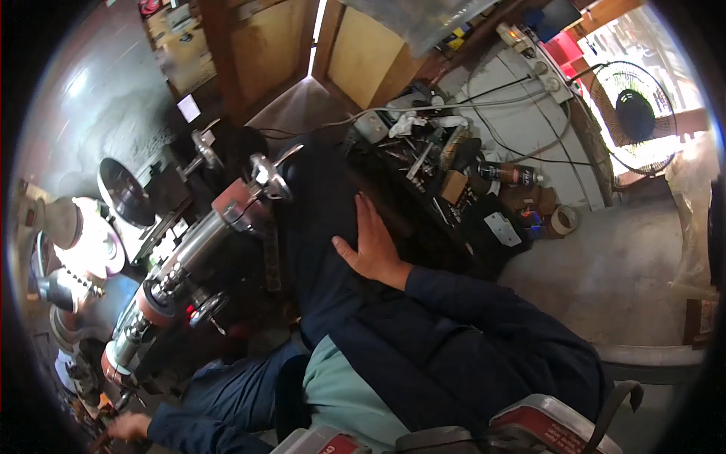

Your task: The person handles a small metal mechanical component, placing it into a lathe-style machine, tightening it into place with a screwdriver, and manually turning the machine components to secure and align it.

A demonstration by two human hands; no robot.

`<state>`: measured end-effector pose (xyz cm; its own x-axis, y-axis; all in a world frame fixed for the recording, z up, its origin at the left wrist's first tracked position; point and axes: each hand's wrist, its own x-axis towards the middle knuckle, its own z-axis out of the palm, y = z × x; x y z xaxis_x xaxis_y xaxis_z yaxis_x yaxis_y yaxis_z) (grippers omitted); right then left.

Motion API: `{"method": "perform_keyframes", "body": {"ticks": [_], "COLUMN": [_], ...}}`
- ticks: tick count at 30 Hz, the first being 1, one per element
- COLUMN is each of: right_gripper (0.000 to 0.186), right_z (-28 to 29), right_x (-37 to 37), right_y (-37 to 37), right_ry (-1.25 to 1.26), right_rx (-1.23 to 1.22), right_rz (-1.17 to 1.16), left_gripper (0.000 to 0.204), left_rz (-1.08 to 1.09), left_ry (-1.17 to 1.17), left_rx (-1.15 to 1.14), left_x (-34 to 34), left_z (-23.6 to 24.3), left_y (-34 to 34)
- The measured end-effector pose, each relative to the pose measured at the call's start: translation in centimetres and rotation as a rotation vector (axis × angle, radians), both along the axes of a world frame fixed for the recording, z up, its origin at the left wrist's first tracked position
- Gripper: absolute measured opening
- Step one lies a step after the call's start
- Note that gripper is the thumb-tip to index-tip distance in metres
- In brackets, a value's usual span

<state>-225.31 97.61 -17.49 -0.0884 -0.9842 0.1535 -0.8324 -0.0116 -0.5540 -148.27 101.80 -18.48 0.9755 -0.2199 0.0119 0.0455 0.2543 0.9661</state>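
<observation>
My right hand [367, 246] lies open with its fingers extended on my dark-trousered leg [314, 219]. At the lower left, my left hand [127, 426] is low beside the machine, blurred; I cannot make out what its fingers touch. A metal machine [193, 253] runs diagonally along my left, with a long steel cylinder, reddish collars, a handwheel [208, 310] below and a chrome lever handle [268, 175] near my knee. Behind it are a dark dish-shaped disc [121, 189] and a lit pale grinding wheel [102, 250].
Right of my leg, a dark bench holds jumbled tools [423, 151], a spray can [510, 172] and a tape roll [565, 220]. Cables cross toward a power strip [556, 87]. A black fan [634, 113] stands by the bright window. Wooden panels [268, 53] form the back.
</observation>
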Motion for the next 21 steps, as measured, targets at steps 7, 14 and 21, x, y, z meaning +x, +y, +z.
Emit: {"method": "perform_keyframes", "body": {"ticks": [7,14,21], "right_gripper": [0.094,0.095,0.079], "right_z": [-0.1,0.2,-1.0], "right_x": [-0.3,-1.3,-1.9], "right_y": [-0.3,-0.2,-0.3], "right_ry": [-0.036,-0.062,-0.218], "right_rx": [0.002,0.029,-0.017], "right_rz": [-0.024,0.029,-0.070], "left_gripper": [0.067,0.064,0.057], "left_rz": [-0.121,-0.038,-0.164], "left_ry": [0.059,-0.057,0.059], "left_rx": [0.024,0.072,0.053], "left_x": [-6.8,-3.3,-8.8], "left_z": [0.4,2.1,-0.8], "left_y": [-5.0,-2.7,-7.0]}}
